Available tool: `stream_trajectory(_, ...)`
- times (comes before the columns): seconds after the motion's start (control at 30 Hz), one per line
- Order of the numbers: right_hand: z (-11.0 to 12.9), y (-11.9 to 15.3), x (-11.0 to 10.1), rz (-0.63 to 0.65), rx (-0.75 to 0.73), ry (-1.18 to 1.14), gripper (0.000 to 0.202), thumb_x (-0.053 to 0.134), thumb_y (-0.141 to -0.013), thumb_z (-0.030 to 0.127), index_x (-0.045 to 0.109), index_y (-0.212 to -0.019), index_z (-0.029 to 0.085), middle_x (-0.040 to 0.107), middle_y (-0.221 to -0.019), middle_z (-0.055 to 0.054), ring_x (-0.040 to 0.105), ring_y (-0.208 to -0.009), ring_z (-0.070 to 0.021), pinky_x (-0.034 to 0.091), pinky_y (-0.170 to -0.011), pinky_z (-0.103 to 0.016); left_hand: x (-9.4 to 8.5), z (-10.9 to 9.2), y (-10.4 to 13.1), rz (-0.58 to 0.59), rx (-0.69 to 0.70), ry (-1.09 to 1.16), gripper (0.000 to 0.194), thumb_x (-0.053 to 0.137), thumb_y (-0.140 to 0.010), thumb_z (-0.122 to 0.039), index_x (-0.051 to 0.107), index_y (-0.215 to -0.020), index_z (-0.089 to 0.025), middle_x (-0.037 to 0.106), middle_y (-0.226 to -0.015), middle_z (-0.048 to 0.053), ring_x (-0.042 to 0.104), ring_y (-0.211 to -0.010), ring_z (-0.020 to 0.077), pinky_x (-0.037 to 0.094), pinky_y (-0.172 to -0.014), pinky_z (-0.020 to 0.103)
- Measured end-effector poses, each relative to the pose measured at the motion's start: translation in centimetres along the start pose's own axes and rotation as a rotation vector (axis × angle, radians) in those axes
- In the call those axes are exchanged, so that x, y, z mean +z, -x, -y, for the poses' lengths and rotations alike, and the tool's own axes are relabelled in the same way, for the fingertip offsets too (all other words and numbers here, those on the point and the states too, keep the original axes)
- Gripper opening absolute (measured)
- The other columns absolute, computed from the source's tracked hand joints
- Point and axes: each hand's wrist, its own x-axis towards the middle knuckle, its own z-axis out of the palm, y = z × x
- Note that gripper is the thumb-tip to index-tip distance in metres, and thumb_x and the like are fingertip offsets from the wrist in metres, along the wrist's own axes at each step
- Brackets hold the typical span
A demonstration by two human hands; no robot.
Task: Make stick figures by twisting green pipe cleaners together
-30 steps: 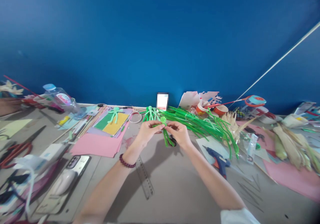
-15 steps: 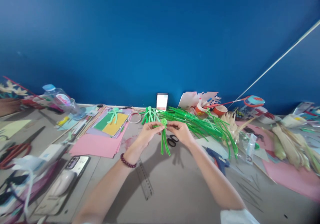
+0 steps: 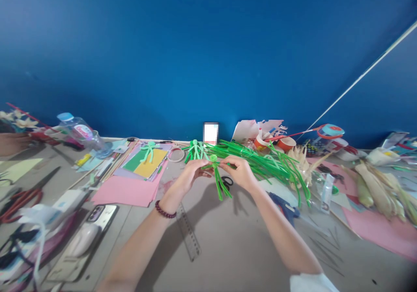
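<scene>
where the table (image 3: 228, 257) comes nearest, a phone (image 3: 68, 268) lies at the left with a rounded pale thing (image 3: 85, 240) on top of it — perhaps a mouse, though the blur leaves that unsure. a clear ruler (image 3: 189, 234) lies slantwise toward the middle, beside the left forearm (image 3: 146, 244), and a dark red beaded bracelet (image 3: 165, 210) circles that wrist.

further in, the left hand (image 3: 192, 174) and the right hand (image 3: 240, 171) meet on either side of a green figure (image 3: 217, 177) made of fuzzy stems. it is held up off the table, its round head on top and its long legs hanging down, slanting to the right. the right hand pinches one of its arms, thumb against forefinger; the left hand is curled and pinches the arm on the other side. black-handled scissors (image 3: 227, 178) lie behind the legs, partly hidden. a blue glue gun (image 3: 286, 211) rests by the right forearm (image 3: 280, 231), and pink sheets (image 3: 125, 191) lie to the left.

farther back, a pale figure (image 3: 149, 152) lies on a green and yellow sheet (image 3: 152, 164). a figure cluster (image 3: 196, 149) is just beyond the left hand, near a small screen (image 3: 211, 133), and a bundle of green stems (image 3: 260, 159) spreads out beyond the right — all before a blue wall (image 3: 208, 57).
</scene>
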Motion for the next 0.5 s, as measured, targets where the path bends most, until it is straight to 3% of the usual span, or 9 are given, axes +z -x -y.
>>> stream_trajectory(0.23,0.12,0.04,0.32,0.011,-0.012,-0.008,0.013,0.063,-0.078,0.029,0.070,-0.072,0.020,0.068,-0.077,-0.005,0.061,-0.073,-0.0184,0.044,-0.064,-0.028,0.43,0.47,-0.15,-0.098,0.070,-0.254,0.021,0.076,-0.062,-0.034,0.070,-0.071,-0.017,0.066,-0.068,0.003,0.057,-0.062,0.0140,0.047,-0.063,0.028)
stream_trajectory(0.5,-0.22,0.04,-0.07,0.055,-0.021,0.064,0.007,0.064,-0.077,0.023,0.070,-0.074,0.020,0.066,-0.075,-0.003,0.058,-0.071,-0.0157,0.041,-0.062,-0.026,0.09,0.25,-0.09,0.007,0.243,-0.681,0.019,0.064,-0.074,-0.032,0.065,-0.074,-0.013,0.064,-0.069,0.003,0.055,-0.064,0.0142,0.041,-0.060,0.025)
